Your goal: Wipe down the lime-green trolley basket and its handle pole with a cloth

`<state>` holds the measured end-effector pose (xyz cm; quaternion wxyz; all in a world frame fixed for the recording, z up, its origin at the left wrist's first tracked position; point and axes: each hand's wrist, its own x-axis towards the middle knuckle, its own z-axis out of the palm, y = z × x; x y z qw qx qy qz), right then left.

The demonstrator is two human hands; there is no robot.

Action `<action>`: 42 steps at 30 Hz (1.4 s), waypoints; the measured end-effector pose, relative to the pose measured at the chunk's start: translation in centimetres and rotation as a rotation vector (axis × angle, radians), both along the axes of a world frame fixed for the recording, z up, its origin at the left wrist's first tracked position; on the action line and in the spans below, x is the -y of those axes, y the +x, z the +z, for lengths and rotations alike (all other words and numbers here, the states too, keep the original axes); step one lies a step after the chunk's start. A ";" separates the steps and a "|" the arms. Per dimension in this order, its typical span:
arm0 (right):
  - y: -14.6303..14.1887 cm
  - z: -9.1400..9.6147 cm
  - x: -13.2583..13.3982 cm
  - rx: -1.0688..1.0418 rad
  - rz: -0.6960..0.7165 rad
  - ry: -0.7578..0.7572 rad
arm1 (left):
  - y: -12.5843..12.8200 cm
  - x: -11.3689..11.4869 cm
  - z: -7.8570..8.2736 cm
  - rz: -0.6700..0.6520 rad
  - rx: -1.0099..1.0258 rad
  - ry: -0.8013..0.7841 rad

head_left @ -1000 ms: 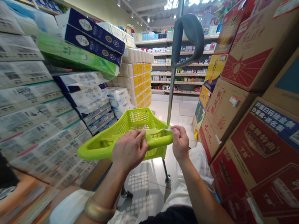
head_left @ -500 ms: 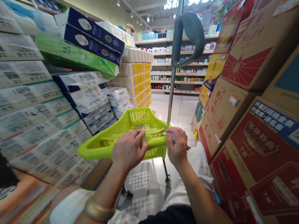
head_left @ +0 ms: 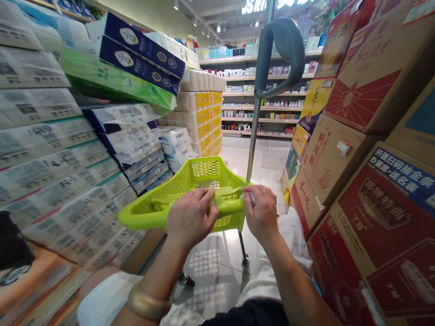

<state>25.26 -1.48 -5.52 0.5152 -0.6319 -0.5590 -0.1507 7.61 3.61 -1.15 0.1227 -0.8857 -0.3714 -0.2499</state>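
A lime-green shopping cart (head_left: 143, 221) with a perforated basket stands in front of my body, on thin legs with casters. Wrapped over its near rim, left of the middle, is my left hand (head_left: 190, 214), its thumb along the inner side. My right hand (head_left: 262, 211) is closed at the right end of the same rim, near the foot of a metal pole (head_left: 253, 140). A bit of white, tissue-like material (head_left: 251, 196) shows between its fingers; most of it is hidden. The pole carries a grey loop handle (head_left: 300, 65) higher up. Inside the basket no goods are visible.
Stacked paper packs (head_left: 53, 138) rise close on the left, with blue boxes (head_left: 143, 50) on top. Liquor cartons (head_left: 395, 208) line the right side. Beyond the tiled aisle (head_left: 236, 152) stand shelves of small products (head_left: 266, 94). A black object (head_left: 4, 241) sits lower left.
The view has shifted slightly, so the cart, hands and shelves all appear a little further right. Both hands keep their grip on the same places.
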 end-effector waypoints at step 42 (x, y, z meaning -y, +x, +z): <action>1.3 -3.3 -1.5 -1.113 0.511 0.089 | -9.0 -4.9 0.4 -0.358 -0.067 0.143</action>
